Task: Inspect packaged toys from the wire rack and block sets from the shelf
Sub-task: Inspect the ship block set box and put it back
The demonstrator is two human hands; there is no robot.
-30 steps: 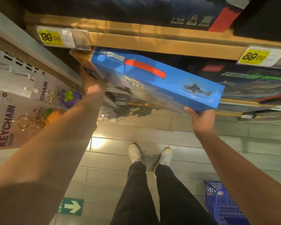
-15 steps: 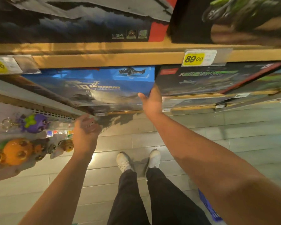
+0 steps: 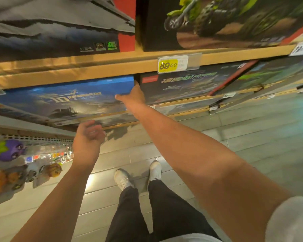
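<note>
A blue block-set box (image 3: pixel 68 100) lies in the wooden shelf (image 3: pixel 77 70), under the upper board. My right hand (image 3: pixel 135 96) is at the box's right end: the thumb lies across its front and the fingers disappear into the gap beside a dark block-set box (image 3: pixel 191 84). My left hand (image 3: pixel 87 137) hangs just below the blue box's lower edge, fingers loosely curled, holding nothing. Packaged keychain toys (image 3: pixel 7 151) hang on the wire rack (image 3: pixel 42 138) at the left.
On the upper shelf stand a box with a green motorbike (image 3: pixel 217 20) and a dark box (image 3: pixel 59 32). A yellow 89.00 price tag (image 3: pixel 168 65) is clipped to the shelf edge. My feet (image 3: pixel 138 175) stand on the tiled floor below.
The blue box went from being held out in both hands into the shelf. My left hand let go and dropped below it; my right hand moved to its right end.
</note>
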